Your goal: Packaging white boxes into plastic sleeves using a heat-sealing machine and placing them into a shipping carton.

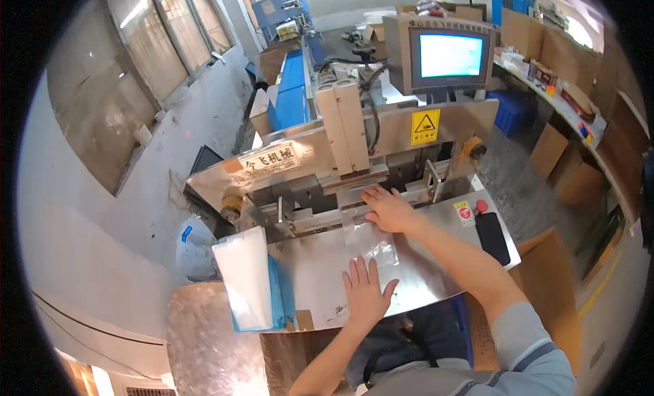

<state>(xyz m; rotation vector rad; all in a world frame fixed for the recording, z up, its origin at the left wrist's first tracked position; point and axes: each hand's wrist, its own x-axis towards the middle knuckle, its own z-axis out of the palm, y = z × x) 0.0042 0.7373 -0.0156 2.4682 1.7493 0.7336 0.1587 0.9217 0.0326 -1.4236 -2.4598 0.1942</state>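
Note:
A clear plastic bag (371, 238) lies flat on the steel worktop (310, 263) of a machine, its far end reaching under the machine's crossbar. My right hand (388, 210) rests at that far end with fingers stretched out, close to the metal jaw (354, 180). Nearer to me, my left hand (368, 297) is spread over the steel just below the bag's near edge, its fingertips touching or almost touching the bag. Neither hand grips anything. To the left, a stack of white sheets or bags (244, 280) leans in a blue tray (277, 294).
A black phone (492, 238) and a red button (481, 206) sit at the worktop's right end. Above the crossbar stands a lit monitor (451, 55). Behind runs a blue conveyor (291, 89). An open cardboard box (545, 287) stands at lower right, beside a cluttered bench (555, 99).

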